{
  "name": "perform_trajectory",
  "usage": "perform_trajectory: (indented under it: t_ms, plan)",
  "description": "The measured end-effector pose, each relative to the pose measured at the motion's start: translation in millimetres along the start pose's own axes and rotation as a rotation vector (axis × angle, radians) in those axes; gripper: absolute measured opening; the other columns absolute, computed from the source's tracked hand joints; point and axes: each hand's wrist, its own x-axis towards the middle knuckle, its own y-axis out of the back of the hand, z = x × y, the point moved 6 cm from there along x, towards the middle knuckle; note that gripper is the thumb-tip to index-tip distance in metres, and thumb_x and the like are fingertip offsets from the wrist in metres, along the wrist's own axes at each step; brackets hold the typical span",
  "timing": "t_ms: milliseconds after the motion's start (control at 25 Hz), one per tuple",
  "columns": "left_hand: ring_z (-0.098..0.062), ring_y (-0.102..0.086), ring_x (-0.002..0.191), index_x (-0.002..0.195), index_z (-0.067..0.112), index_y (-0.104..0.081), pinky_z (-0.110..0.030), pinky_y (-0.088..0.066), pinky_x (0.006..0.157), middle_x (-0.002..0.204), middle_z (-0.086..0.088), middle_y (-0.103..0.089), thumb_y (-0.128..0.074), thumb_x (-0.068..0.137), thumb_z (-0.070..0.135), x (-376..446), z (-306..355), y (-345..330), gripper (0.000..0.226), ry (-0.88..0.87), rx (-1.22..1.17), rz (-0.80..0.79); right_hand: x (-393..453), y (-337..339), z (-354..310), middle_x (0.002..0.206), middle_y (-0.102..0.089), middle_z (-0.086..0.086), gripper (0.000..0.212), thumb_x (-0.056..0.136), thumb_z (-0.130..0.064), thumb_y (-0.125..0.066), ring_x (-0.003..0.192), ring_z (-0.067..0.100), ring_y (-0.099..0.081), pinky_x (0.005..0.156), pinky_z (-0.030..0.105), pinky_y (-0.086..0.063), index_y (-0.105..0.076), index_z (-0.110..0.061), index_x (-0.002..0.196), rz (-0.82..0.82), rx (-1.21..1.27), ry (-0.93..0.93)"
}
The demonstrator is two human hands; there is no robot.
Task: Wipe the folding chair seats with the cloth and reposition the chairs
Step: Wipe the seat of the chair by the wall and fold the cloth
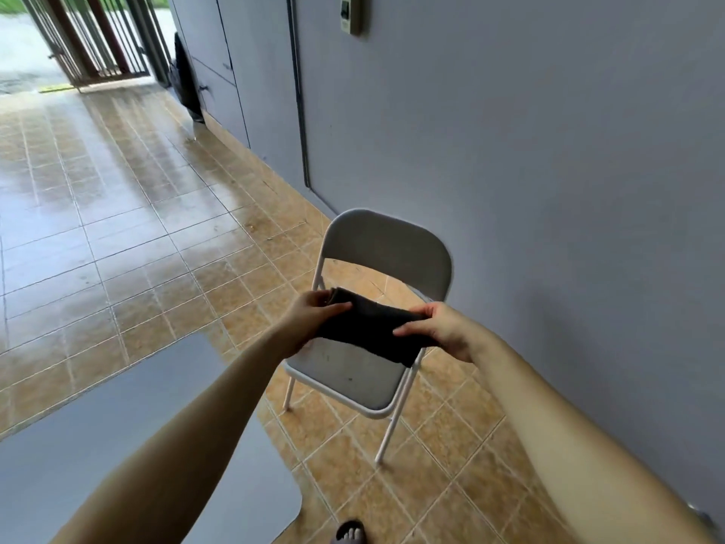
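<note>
A white folding chair (386,245) stands unfolded on the tiled floor beside the grey wall, its seat (349,376) showing a few dark specks. Above the seat I hold a dark folded cloth (372,327) stretched between both hands. My left hand (310,314) grips the cloth's left end, thumb on top. My right hand (439,327) grips the right end. The cloth hangs clear of the seat and hides the seat's rear part.
A grey table top (117,426) fills the lower left, close to the chair's left side. The grey wall (569,170) runs along the right. Wet glossy tiles (117,210) stretch toward a barred gate (98,37) at the far left. My sandalled foot (351,533) shows at the bottom.
</note>
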Motion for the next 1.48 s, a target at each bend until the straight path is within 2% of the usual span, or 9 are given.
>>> perform_trajectory:
  t_ms: [120, 280, 640, 840, 960, 1080, 1240, 1360, 1480]
  plan:
    - [-0.030, -0.068, 0.102, 0.104, 0.013, -0.069, -0.043, -0.056, 0.091, 0.106, -0.014, -0.071, -0.069, 0.084, 0.025, 41, 5, 4, 0.023, -0.071, 0.076, 0.157, 39, 18, 9, 0.093, -0.070, 0.017, 0.031, 0.080, 0.003, -0.069, 0.082, 0.028, -0.069, 0.069, 0.029, -0.059, -0.066, 0.002, 0.110, 0.002, 0.216, -0.061]
    - [-0.028, -0.067, 0.103, 0.122, 0.004, -0.063, -0.044, -0.055, 0.093, 0.114, -0.016, -0.068, -0.074, 0.080, 0.017, 89, -37, 22, 0.045, 0.084, -0.062, 0.226, 112, 28, 36, 0.093, -0.069, 0.019, 0.034, 0.079, 0.000, -0.072, 0.078, 0.031, -0.068, 0.057, 0.033, -0.058, -0.062, 0.002, 0.111, 0.040, 0.334, -0.149]
    - [-0.022, -0.061, 0.091, 0.117, 0.002, -0.061, -0.028, -0.052, 0.072, 0.103, -0.016, -0.066, -0.063, 0.085, 0.002, 191, -152, 30, 0.032, 0.401, -0.001, 0.586, 288, 24, 126, 0.096, -0.064, 0.017, 0.029, 0.076, 0.004, -0.071, 0.086, 0.030, -0.064, 0.070, 0.034, -0.057, -0.061, 0.000, 0.103, -0.179, -0.017, -0.263]
    - [-0.016, -0.064, 0.077, 0.103, 0.010, -0.065, -0.030, -0.057, 0.071, 0.096, -0.012, -0.068, -0.063, 0.079, -0.006, 263, -204, 64, 0.029, 0.241, 0.178, 0.625, 391, 20, 125, 0.082, -0.066, 0.001, 0.022, 0.070, -0.004, -0.070, 0.082, 0.024, -0.063, 0.069, 0.036, -0.052, -0.062, -0.018, 0.084, -0.128, -0.538, 0.313]
    - [-0.007, -0.057, 0.069, 0.087, 0.017, -0.067, -0.017, -0.045, 0.060, 0.082, 0.003, -0.065, -0.066, 0.077, -0.002, 295, -253, 88, 0.022, 0.118, 0.438, 0.720, 439, -10, 143, 0.088, -0.064, -0.002, 0.023, 0.072, -0.003, -0.070, 0.085, 0.021, -0.058, 0.069, 0.035, -0.049, -0.064, -0.018, 0.088, -0.067, -0.840, 0.738]
    - [-0.007, -0.058, 0.077, 0.087, 0.018, -0.071, -0.011, -0.039, 0.061, 0.083, 0.011, -0.065, -0.067, 0.078, 0.002, 302, -312, 104, 0.019, 0.029, 0.667, 0.747, 459, -47, 191, 0.097, -0.064, -0.001, 0.025, 0.071, -0.015, -0.073, 0.093, 0.023, -0.055, 0.077, 0.040, -0.051, -0.064, -0.018, 0.094, -0.209, -1.063, 1.026]
    - [-0.015, -0.063, 0.088, 0.091, 0.023, -0.070, -0.032, -0.053, 0.072, 0.101, 0.004, -0.069, -0.057, 0.076, -0.008, 295, -373, 116, 0.037, -0.136, 0.929, 0.666, 465, -75, 250, 0.120, -0.060, -0.008, 0.045, 0.076, -0.061, -0.064, 0.119, 0.014, -0.049, 0.100, 0.034, -0.042, -0.065, -0.027, 0.105, -0.426, -1.079, 1.150]
    - [-0.024, -0.059, 0.111, 0.113, 0.016, -0.066, -0.037, -0.050, 0.090, 0.122, -0.004, -0.063, -0.052, 0.082, -0.006, 282, -390, 130, 0.041, -0.225, 0.941, 0.900, 472, -99, 250, 0.138, -0.053, -0.007, 0.055, 0.085, -0.059, -0.053, 0.127, 0.015, -0.043, 0.109, 0.031, -0.037, -0.055, -0.029, 0.131, -0.316, -0.909, 1.191]
    - [-0.022, -0.030, 0.143, 0.146, 0.013, -0.037, -0.035, -0.024, 0.117, 0.153, -0.008, -0.037, -0.041, 0.099, 0.019, 279, -431, 132, 0.048, -0.001, 0.713, 0.947, 471, -139, 262, 0.142, -0.049, -0.004, 0.049, 0.091, -0.053, -0.040, 0.118, 0.025, -0.049, 0.099, 0.042, -0.045, -0.048, -0.038, 0.138, -0.272, -1.062, 1.249]
